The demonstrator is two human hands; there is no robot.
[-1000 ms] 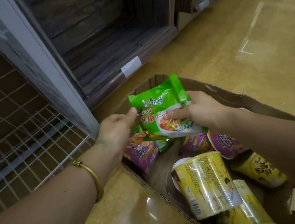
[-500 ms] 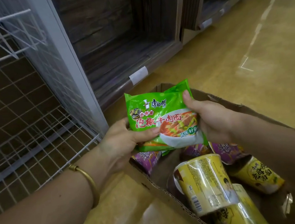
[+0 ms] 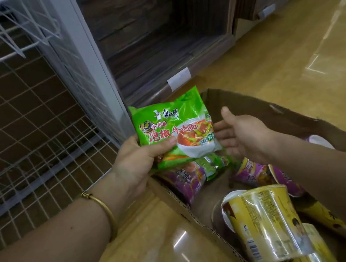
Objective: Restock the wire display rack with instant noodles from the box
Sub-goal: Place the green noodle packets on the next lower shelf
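Green noodle packet [image 3: 176, 128], gripped by the left hand [image 3: 133, 163] alone above the box [image 3: 304, 121], could slip; right hand [image 3: 245, 139] open.

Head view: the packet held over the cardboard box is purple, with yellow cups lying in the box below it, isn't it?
Not quite. The head view shows that the held packet is green; the purple packs lie in the cardboard box beneath it. The yellow cups do lie in the box.

Wire rack [image 3: 35, 169] L of box [image 3: 304, 121], cups [image 3: 269, 222] in box, pkt [image 3: 174, 128] above
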